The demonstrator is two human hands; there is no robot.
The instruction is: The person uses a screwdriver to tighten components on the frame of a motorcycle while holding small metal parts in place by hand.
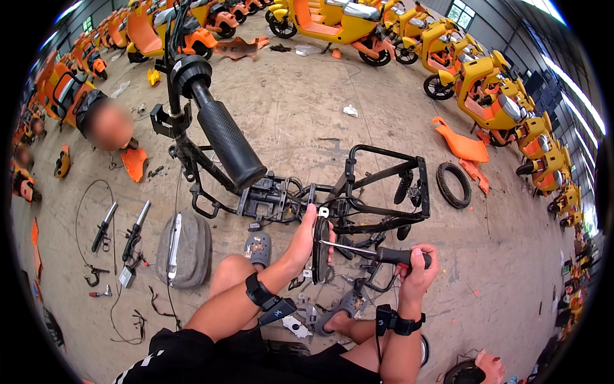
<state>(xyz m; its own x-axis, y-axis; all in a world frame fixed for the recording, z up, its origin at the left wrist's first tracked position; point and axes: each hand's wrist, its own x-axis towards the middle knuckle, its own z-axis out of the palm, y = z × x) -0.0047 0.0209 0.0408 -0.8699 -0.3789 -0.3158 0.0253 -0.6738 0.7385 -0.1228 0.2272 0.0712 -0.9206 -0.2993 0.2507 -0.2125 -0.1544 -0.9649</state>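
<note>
Firstly, two hands are at work, each with one black band point(259, 292) at its wrist. The left hand point(306, 240) holds one narrow dark part point(320, 249), nearly upright, and the right hand point(419, 261) is closed around the handle of one screwdriver point(391, 256), whose tip appears to touch this part. So the part is between the two hands, above the floor point(288, 118). Below are two grey clogs point(258, 246). To the left lie one rounded grey case point(192, 249) and, beside it, two slim shock absorbers point(133, 235). Beyond the hands is one bare black frame point(423, 185); farther, one loose tyre point(441, 187) at right, then yellow and orange scooters point(348, 29), too many for exact counting.
</note>
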